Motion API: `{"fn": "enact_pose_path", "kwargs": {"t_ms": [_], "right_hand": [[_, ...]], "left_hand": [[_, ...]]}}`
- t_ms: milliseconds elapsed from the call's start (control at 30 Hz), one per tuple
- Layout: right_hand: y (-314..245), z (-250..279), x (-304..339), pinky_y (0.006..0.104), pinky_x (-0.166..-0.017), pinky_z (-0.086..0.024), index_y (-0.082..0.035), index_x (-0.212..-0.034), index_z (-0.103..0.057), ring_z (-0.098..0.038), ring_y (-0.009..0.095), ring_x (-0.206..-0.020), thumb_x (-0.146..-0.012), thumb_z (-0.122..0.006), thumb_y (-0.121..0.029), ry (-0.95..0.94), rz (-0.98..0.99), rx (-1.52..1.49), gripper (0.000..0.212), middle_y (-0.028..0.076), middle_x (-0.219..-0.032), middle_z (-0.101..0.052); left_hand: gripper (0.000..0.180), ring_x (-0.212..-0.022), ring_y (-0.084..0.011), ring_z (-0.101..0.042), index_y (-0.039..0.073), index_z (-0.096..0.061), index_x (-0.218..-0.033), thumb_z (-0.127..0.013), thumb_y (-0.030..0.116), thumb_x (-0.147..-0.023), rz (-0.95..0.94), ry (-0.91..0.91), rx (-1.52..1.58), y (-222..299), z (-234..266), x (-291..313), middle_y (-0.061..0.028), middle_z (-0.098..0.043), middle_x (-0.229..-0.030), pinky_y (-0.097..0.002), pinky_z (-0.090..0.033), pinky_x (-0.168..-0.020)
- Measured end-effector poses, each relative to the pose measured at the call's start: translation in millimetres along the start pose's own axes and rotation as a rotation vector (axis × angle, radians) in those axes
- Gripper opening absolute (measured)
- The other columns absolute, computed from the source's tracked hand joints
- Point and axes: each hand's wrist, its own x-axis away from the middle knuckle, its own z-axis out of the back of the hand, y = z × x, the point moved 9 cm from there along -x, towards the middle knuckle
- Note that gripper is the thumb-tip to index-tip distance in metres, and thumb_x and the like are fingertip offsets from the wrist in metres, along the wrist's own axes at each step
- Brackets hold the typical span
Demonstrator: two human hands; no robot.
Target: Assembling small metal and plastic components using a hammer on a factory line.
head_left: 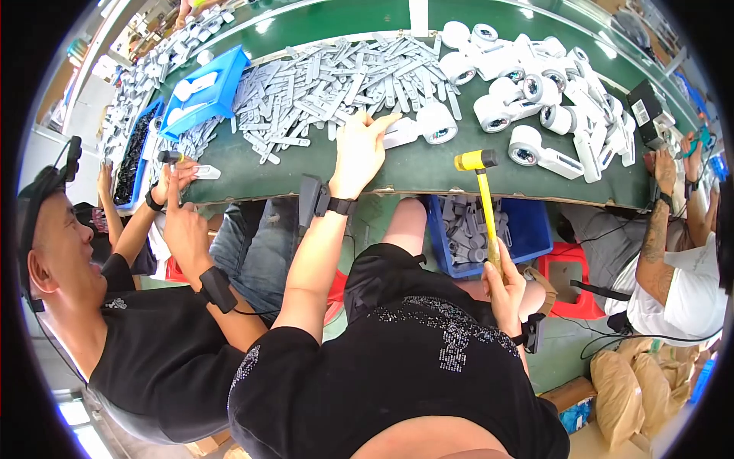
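My left hand [359,151] rests on the green bench with its fingers closed at the handle end of a white round-headed device [437,124], which lies flat. Part of that handle is hidden behind the fingers. In my right hand [505,289] is a mallet [486,203] with a yellow shaft and a yellow-and-black head, held upright over the bench's front edge. Beyond my left hand spreads a heap of flat grey handle pieces [329,80]. More white round-headed devices [539,88] are piled to the right.
A blue tray [206,99] with white parts stands at the left on the bench [264,180]. Below the edge sits a blue crate [531,229] of grey-white parts. People work on both sides; the left one's hand [187,229] is close by. A red stool [567,268] stands right.
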Motion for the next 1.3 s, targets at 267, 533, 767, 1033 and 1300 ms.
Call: {"fn": "enact_pose_path", "kwargs": {"t_ms": [267,533,767,1033,1300], "right_hand": [[-1,-7,-8,0.016,-0.049,-0.033,-0.004,-0.14,-0.042,-0.042,0.003,-0.055,-0.092,-0.055,-0.002,-0.024,0.004,0.009,0.05,-0.004,-0.071,-0.05],[-38,-24,-43,0.0236,-0.064,-0.045,-0.004,-0.136,-0.049,-0.049,0.007,-0.068,-0.088,-0.061,-0.001,-0.059,0.143,0.315,0.049,0.001,-0.087,-0.063],[-82,-51,-82,0.0324,-0.066,-0.047,-0.006,-0.133,-0.052,-0.058,0.024,-0.069,-0.088,-0.06,-0.005,-0.076,0.454,0.563,0.045,0.015,-0.082,-0.061],[-95,-51,-87,0.0351,-0.064,-0.047,-0.009,-0.133,-0.052,-0.057,0.029,-0.065,-0.088,-0.06,-0.007,-0.092,0.492,0.654,0.045,0.016,-0.078,-0.058],[-115,-53,-84,0.0338,-0.056,-0.044,-0.01,-0.133,-0.053,-0.052,0.026,-0.057,-0.087,-0.061,-0.003,-0.059,0.6,0.751,0.047,0.013,-0.071,-0.052]], "left_hand": [[0.033,-0.08,-0.0232,-0.051,0.021,-0.067,-0.113,-0.061,0.01,-0.083,-0.022,-0.06,-0.032,-2,-9,-1,-0.0064,-0.049,-0.083,-0.0376,-0.04,-0.071],[0.029,-0.075,-0.0243,-0.051,0.02,-0.07,-0.109,-0.064,0.012,-0.081,-0.051,-0.031,-0.069,1,-5,-2,-0.0075,-0.048,-0.08,-0.0364,-0.042,-0.065],[0.03,-0.073,-0.0233,-0.052,0.02,-0.071,-0.107,-0.068,0.014,-0.078,-0.086,0.027,-0.042,-3,-6,-4,-0.0068,-0.049,-0.079,-0.0355,-0.044,-0.064],[0.021,-0.085,-0.0162,-0.057,0.007,-0.072,-0.098,-0.065,0.004,-0.079,0.256,-0.006,0.669,-30,-18,1,-0.0059,-0.061,-0.091,-0.0283,-0.046,-0.078],[0.015,-0.08,-0.0168,-0.06,0.004,-0.072,-0.092,-0.064,0.003,-0.08,0.279,-0.043,0.577,-27,-17,1,-0.0074,-0.062,-0.084,-0.0284,-0.046,-0.075]]}}
